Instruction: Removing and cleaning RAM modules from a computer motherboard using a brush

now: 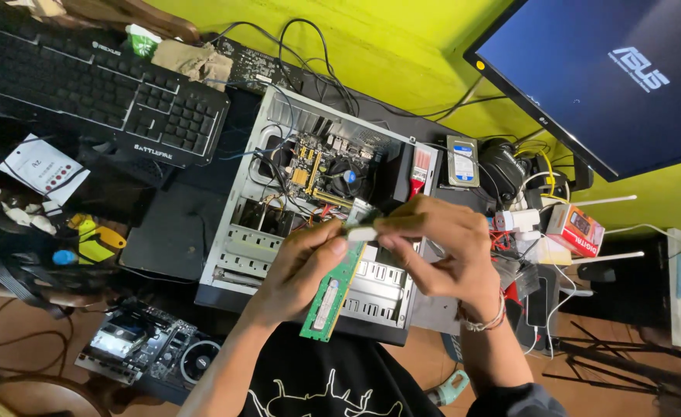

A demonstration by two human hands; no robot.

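Note:
A long green memory module point(334, 287) hangs from my left hand point(300, 266), gripped near its upper end, over the open computer case point(241, 232). My right hand point(442, 249) pinches a small white eraser-like block point(362, 233) against the module's top edge. Both hands meet above the case's drive bays. The motherboard point(317, 166) with a black fan lies exposed inside the case, behind my hands.
A black keyboard point(101, 89) sits at the back left and a monitor point(603, 73) at the back right. A red-handled brush point(419, 174) and a hard drive point(461, 161) lie beside the case. Tangled cables, small boxes and a second board point(143, 347) crowd the surroundings.

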